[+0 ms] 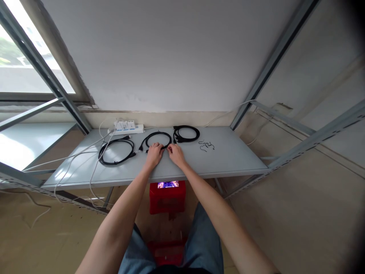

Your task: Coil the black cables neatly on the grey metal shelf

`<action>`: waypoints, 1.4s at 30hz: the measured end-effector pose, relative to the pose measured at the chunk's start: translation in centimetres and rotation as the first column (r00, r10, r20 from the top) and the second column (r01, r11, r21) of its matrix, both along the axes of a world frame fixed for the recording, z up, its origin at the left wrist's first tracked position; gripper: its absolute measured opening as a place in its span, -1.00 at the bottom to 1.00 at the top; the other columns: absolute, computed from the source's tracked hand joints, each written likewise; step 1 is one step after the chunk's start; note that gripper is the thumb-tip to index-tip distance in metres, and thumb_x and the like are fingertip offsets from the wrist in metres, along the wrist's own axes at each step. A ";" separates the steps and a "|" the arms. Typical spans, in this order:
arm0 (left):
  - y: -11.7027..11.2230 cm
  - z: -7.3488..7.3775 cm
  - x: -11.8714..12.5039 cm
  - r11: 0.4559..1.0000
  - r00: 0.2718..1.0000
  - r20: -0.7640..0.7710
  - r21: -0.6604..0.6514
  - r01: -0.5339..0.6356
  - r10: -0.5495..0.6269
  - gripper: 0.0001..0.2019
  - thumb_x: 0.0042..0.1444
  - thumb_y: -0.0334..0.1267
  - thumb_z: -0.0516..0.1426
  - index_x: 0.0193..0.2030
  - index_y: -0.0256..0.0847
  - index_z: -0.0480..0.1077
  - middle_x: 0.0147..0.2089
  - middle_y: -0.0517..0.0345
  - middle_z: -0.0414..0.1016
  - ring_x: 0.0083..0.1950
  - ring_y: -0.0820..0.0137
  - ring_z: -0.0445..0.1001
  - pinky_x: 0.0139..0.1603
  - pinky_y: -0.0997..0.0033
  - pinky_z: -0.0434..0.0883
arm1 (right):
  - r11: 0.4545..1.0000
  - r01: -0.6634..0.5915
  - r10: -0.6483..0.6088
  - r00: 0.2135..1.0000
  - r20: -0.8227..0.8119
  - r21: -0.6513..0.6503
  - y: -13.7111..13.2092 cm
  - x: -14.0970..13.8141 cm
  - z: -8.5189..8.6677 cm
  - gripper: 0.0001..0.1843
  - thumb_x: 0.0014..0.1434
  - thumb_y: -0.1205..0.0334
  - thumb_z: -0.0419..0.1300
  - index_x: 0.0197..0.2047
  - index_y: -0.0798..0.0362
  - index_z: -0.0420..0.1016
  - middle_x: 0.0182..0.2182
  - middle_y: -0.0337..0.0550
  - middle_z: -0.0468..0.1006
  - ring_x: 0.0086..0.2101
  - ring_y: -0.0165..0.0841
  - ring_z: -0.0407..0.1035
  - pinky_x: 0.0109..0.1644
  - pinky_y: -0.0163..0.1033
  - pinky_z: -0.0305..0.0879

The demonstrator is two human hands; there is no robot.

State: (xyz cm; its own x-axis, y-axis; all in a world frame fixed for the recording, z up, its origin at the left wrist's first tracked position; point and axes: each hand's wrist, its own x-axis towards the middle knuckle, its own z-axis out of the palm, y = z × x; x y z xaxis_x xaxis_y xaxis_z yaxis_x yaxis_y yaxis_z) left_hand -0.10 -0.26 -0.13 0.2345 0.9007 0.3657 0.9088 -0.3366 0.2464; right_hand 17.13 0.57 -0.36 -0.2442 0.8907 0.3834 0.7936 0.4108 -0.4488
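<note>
The middle coil of black cable (158, 132) lies on the grey shelf, with a connector end out to its left. My left hand (154, 154) is closed on the near side of this coil, fingers over the cable. Close beside it, my right hand (176, 153) pinches at the coil's near right edge. What its fingertips hold is too small to make out. Another black cable coil (186, 127) rests to the right, just beyond my right hand. A third coil (116, 163) sits to the left, its connector ends pointing right.
Several short black ties (207, 145) are scattered right of the coils. A white power strip (134, 129) with plugs stands at the back left. White cords (82, 151) hang over the grey shelf (228, 161). Below is a red stool (167, 201) bearing a lit screen (168, 184).
</note>
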 end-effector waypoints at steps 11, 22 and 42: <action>0.2 -0.1 0.0 1.000 1.000 -0.004 0.003 0.003 -0.003 -0.74 0.48 -0.19 0.04 0.09 -0.18 0.53 0.03 -0.12 0.52 0.15 0.02 0.43 0.09 0.11 0.34 | 0.990 0.015 -0.033 0.991 0.128 0.141 -0.5 -0.1 0.0 -0.85 0.45 0.34 0.16 -0.09 0.06 0.58 -0.14 -0.03 0.62 -0.03 -0.15 0.38 0.08 -0.10 0.24; -0.2 0.3 0.1 1.000 1.000 -0.013 -0.011 0.015 -0.015 -0.78 0.46 -0.22 0.05 0.03 -0.17 0.52 0.03 -0.14 0.51 0.14 0.02 0.43 0.08 0.11 0.33 | 0.966 -0.044 -0.063 0.917 0.394 0.256 -1.8 -0.5 0.9 -0.70 0.42 0.48 0.03 -0.01 0.13 0.58 -0.06 0.10 0.55 0.02 -0.06 0.27 0.10 -0.02 0.19; -0.3 0.4 0.0 0.999 0.999 -0.024 -0.017 0.037 -0.038 -0.76 0.46 -0.26 0.01 0.02 -0.13 0.51 0.02 -0.12 0.52 0.14 0.03 0.43 0.11 0.09 0.33 | 0.991 -0.026 -0.016 0.952 0.307 0.133 -2.6 -0.7 1.4 -0.72 0.54 0.24 0.06 0.01 0.13 0.59 -0.03 0.13 0.58 0.02 -0.09 0.35 0.15 -0.04 0.23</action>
State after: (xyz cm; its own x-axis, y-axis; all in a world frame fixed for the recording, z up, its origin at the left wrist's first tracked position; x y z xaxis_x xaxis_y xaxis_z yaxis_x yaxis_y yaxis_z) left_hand -0.11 -0.59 0.31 0.2770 0.8970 0.3444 0.9014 -0.3667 0.2303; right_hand 16.47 -2.07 1.05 -0.3731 0.8348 0.4048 0.8819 0.4546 -0.1248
